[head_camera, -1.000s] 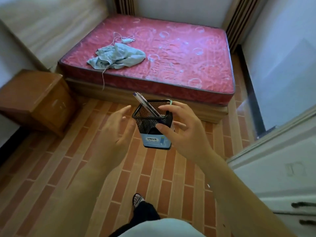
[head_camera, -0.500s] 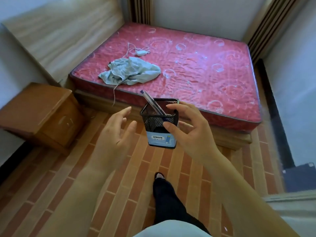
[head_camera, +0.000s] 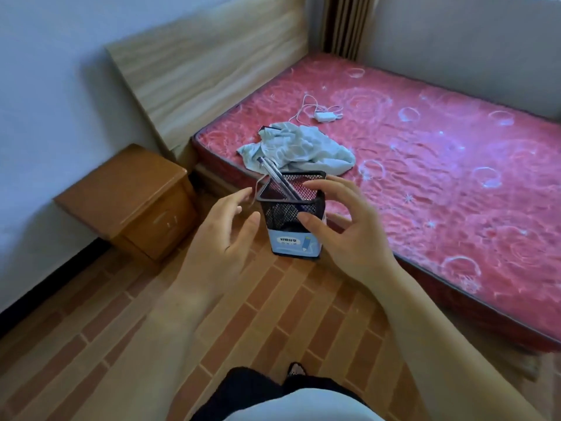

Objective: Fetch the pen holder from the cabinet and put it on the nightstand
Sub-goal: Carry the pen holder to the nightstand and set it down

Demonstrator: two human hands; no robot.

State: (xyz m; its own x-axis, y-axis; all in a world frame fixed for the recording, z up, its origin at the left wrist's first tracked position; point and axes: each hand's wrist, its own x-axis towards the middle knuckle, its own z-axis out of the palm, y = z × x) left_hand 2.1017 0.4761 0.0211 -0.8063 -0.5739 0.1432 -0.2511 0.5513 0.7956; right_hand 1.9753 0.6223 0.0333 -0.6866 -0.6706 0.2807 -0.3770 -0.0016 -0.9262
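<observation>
The pen holder [head_camera: 283, 217] is a square black mesh cup with a light blue label at its base and a pen [head_camera: 274, 176] leaning out of it. I carry it in the air over the floor, my right hand [head_camera: 343, 229] gripping its right side with thumb and fingers. Just to its left, my left hand [head_camera: 223, 238] hovers with fingers spread, holding nothing. The wooden nightstand [head_camera: 130, 199] stands against the wall at left, beside the bed's headboard, its top bare.
A bed with a red patterned mattress [head_camera: 425, 165] fills the right side. On it lie a crumpled pale cloth [head_camera: 306, 147] and a white charger with cable [head_camera: 323, 116]. Brick-pattern floor [head_camera: 273, 314] lies below. My legs show at the bottom edge.
I have walked closer to the bed and turned left. The nightstand has grown nearer and shifted toward the centre. My right hand's grip on the pen holder is unchanged.
</observation>
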